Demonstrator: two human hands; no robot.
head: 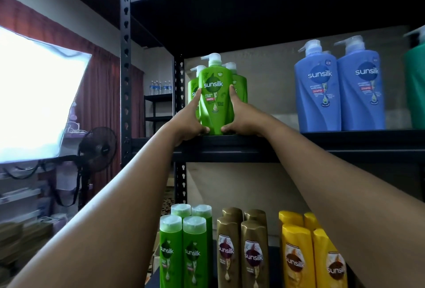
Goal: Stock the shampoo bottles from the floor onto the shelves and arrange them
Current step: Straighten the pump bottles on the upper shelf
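both hands clasp a green pump bottle (215,99) at the front edge of the upper shelf (345,140).

left hand (192,117) and right hand (239,112) curl around its sides, thumbs at the base; the bottle stands upright near the shelf's left end, two more green pump bottles (240,87) just behind it, blue pump bottles (340,89) well apart toward the right. smaller green, brown and yellow bottles stand on the shelf below.

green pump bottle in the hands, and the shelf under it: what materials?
Green pump bottle: likely glossy plastic, with soft highlights down its body, a printed label and a white plastic-looking pump. Both hands, left and right, grip its sides. Shelf: seems dark painted metal, matte, with punched uprights.
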